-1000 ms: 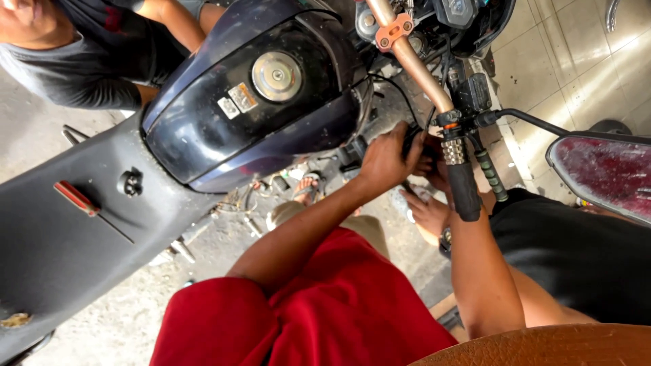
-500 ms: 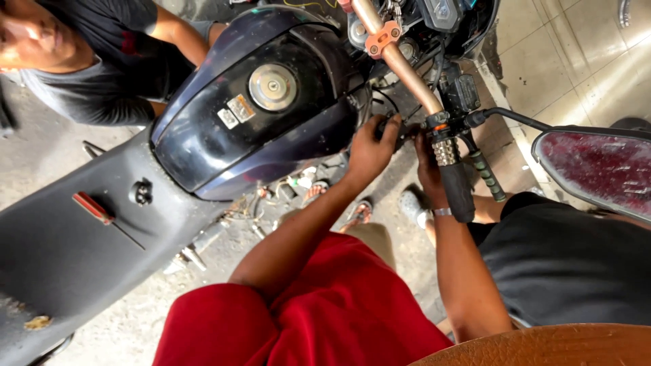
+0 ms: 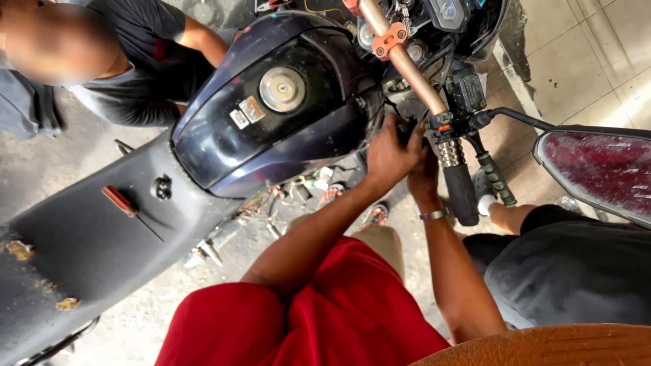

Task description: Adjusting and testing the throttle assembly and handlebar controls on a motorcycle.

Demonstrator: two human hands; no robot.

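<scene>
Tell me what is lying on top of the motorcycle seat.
A red-handled screwdriver lies on the grey seat, beside a small dark fitting. Two yellowish bits sit near the rear. The seat's far edge is cut off by the frame.

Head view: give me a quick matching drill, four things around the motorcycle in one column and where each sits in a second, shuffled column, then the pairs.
Things:
1. red-handled screwdriver
2. round silver metal fuel cap
3. black rubber handlebar grip
4. thin silver bracelet

Places:
A. on the end of the rusty handlebar, beside the hands
B. lying on the grey motorcycle seat
C. around the right wrist
D. set in the top of the dark blue tank

Pairs: 1-B, 2-D, 3-A, 4-C
</scene>
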